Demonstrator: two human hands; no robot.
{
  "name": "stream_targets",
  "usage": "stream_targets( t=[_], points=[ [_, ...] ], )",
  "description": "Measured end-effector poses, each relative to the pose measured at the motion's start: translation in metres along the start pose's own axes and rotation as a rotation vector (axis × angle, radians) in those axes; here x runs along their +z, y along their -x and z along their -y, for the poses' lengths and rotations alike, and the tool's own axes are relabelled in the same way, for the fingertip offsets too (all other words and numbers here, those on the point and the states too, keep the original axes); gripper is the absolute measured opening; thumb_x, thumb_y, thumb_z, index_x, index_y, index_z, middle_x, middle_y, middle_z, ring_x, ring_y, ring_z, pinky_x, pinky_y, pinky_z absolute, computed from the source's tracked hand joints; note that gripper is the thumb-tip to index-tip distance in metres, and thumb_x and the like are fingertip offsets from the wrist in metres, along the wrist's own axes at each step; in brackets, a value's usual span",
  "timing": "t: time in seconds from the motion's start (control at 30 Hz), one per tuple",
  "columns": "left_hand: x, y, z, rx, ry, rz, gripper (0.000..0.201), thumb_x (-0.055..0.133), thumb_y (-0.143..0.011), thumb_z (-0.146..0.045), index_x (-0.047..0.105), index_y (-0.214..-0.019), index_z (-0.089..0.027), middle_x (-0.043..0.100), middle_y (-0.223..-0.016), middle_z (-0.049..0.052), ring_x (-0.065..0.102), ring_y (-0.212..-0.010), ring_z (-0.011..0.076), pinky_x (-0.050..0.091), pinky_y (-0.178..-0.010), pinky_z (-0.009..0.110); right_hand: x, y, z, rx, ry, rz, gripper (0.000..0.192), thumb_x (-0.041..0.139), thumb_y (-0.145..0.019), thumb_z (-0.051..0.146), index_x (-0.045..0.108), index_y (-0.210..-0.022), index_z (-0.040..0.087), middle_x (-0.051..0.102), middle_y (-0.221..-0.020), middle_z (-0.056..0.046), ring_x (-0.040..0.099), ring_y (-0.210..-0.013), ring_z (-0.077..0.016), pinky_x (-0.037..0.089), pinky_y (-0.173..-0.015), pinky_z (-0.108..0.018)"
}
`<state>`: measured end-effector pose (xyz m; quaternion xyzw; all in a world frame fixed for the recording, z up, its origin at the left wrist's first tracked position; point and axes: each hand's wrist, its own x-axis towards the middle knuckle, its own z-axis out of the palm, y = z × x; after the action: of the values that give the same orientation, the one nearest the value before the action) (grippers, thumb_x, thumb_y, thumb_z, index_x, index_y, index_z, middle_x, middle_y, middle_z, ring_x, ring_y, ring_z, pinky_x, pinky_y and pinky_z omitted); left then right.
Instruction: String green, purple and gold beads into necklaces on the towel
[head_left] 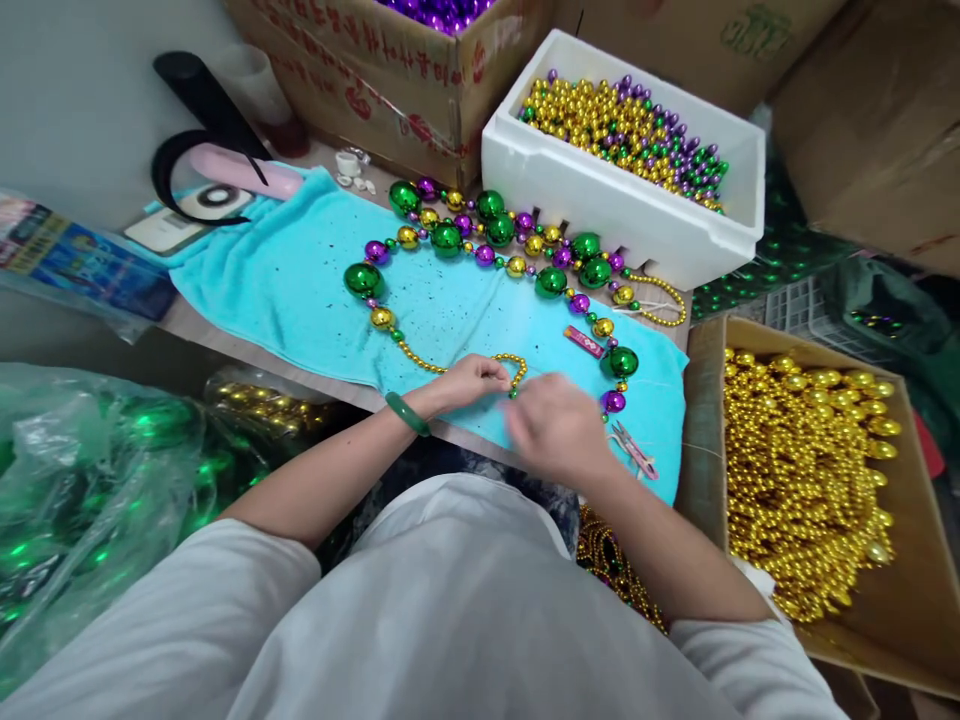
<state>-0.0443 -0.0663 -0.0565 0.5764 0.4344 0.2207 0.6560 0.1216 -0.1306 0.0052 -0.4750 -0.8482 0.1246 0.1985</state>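
My left hand (474, 382), with a green bangle (409, 413) on its wrist, is closed in a pinch on a string of small gold beads (424, 362). That string runs into a necklace of large green, purple and gold balls (447, 239) looped over the turquoise towel (300, 270). Close beside it, my right hand (555, 425) is smeared by motion, so its fingers cannot be made out. A small green bead (513, 393) shows between the hands. Pink-handled snips (635, 452) lie to the right of my right hand, below a small pink packet (583, 341).
A white foam box (622, 215) of mixed beads stands at the back, beside a cardboard box (375, 95) of purple beads. At right, another cardboard box (705, 440) holds gold bead strands. Plastic-wrapped green balls (97, 500) sit at left. A phone (176, 222) lies on the towel's left end.
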Motion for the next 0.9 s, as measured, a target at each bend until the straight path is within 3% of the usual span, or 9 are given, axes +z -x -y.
stream_targets(
  t=[0.07, 0.17, 0.27, 0.37, 0.5, 0.63, 0.77, 0.8, 0.9],
  points=[
    [-0.002, -0.001, 0.0, 0.073, -0.001, -0.003, 0.018, 0.066, -0.073, -0.032, 0.065, -0.07, -0.014, 0.063, -0.07, 0.0, 0.055, -0.069, 0.0126, 0.041, -0.07, 0.026, -0.014, -0.011, -0.039, 0.353, -0.224, -0.091, 0.024, 0.055, -0.087, 0.032, 0.065, -0.072, 0.016, 0.065, -0.073, -0.008, 0.057, -0.073, -0.0194, 0.043, -0.064, -0.032],
    [-0.002, -0.003, 0.0, 0.204, -0.017, -0.011, 0.017, 0.065, -0.075, -0.03, 0.067, -0.073, -0.014, 0.066, -0.077, 0.002, 0.058, -0.076, 0.0143, 0.043, -0.075, 0.027, -0.001, -0.024, -0.086, 0.677, -0.787, 0.306, 0.016, 0.068, -0.068, 0.027, 0.067, -0.079, 0.016, 0.063, -0.066, -0.001, 0.052, -0.055, -0.0128, 0.035, -0.049, -0.025],
    [0.0, -0.006, -0.001, 0.311, -0.056, -0.047, 0.015, 0.064, -0.077, -0.028, 0.068, -0.073, -0.014, 0.067, -0.08, 0.003, 0.06, -0.079, 0.0147, 0.045, -0.076, 0.027, 0.032, -0.027, -0.096, 0.748, -1.218, 0.499, 0.031, 0.072, -0.053, 0.02, 0.065, -0.083, 0.016, 0.058, -0.062, 0.004, 0.044, -0.047, -0.0075, 0.031, -0.044, -0.022],
    [0.002, -0.008, -0.001, 0.382, -0.108, -0.106, 0.014, 0.062, -0.08, -0.025, 0.069, -0.073, -0.015, 0.066, -0.079, 0.003, 0.059, -0.077, 0.0143, 0.045, -0.075, 0.026, 0.054, -0.029, -0.088, 0.723, -1.427, 0.514, 0.033, 0.07, -0.047, 0.012, 0.064, -0.079, 0.016, 0.055, -0.06, 0.007, 0.041, -0.047, -0.0053, 0.032, -0.045, -0.02],
    [0.002, -0.007, -0.001, 0.423, -0.248, -0.161, 0.015, 0.059, -0.082, -0.02, 0.067, -0.07, -0.016, 0.061, -0.071, 0.001, 0.055, -0.071, 0.013, 0.043, -0.072, 0.026, 0.054, -0.039, -0.089, 0.7, -1.426, 0.526, 0.024, 0.071, -0.049, 0.016, 0.062, -0.071, 0.015, 0.053, -0.057, 0.005, 0.042, -0.048, -0.006, 0.033, -0.047, -0.02],
    [-0.003, -0.007, 0.001, 0.422, -0.3, -0.171, 0.014, 0.059, -0.083, -0.018, 0.068, -0.074, -0.015, 0.063, -0.075, 0.001, 0.057, -0.073, 0.0132, 0.043, -0.072, 0.026, 0.025, -0.044, -0.099, 0.744, -1.039, 0.527, 0.02, 0.076, -0.059, 0.029, 0.065, -0.067, 0.015, 0.051, -0.048, 0.004, 0.039, -0.044, -0.0074, 0.027, -0.044, -0.023],
    [-0.008, -0.01, 0.008, 0.407, -0.32, -0.181, 0.013, 0.06, -0.084, -0.019, 0.068, -0.075, -0.015, 0.063, -0.076, 0.002, 0.057, -0.073, 0.0132, 0.043, -0.071, 0.026, -0.026, -0.027, -0.061, 0.57, -0.79, 0.344, 0.019, 0.068, -0.078, 0.037, 0.073, -0.079, 0.018, 0.068, -0.071, -0.004, 0.055, -0.06, -0.0125, 0.04, -0.056, -0.026],
    [-0.009, -0.01, 0.009, 0.401, -0.322, -0.175, 0.013, 0.059, -0.084, -0.019, 0.068, -0.075, -0.015, 0.063, -0.076, 0.002, 0.057, -0.073, 0.0129, 0.043, -0.071, 0.026, -0.039, -0.021, -0.046, 0.446, -0.819, 0.407, 0.021, 0.064, -0.083, 0.038, 0.075, -0.083, 0.02, 0.071, -0.08, -0.005, 0.06, -0.067, -0.0142, 0.044, -0.06, -0.027],
    [-0.008, -0.012, 0.012, 0.392, -0.319, -0.164, 0.013, 0.059, -0.084, -0.017, 0.068, -0.075, -0.015, 0.063, -0.076, 0.002, 0.057, -0.073, 0.0125, 0.044, -0.071, 0.026, -0.066, -0.011, -0.019, 0.038, -0.893, 0.895, 0.029, 0.073, -0.077, 0.033, 0.075, -0.104, 0.026, 0.074, -0.099, -0.003, 0.064, -0.074, -0.0141, 0.047, -0.067, -0.027]
  ],
)
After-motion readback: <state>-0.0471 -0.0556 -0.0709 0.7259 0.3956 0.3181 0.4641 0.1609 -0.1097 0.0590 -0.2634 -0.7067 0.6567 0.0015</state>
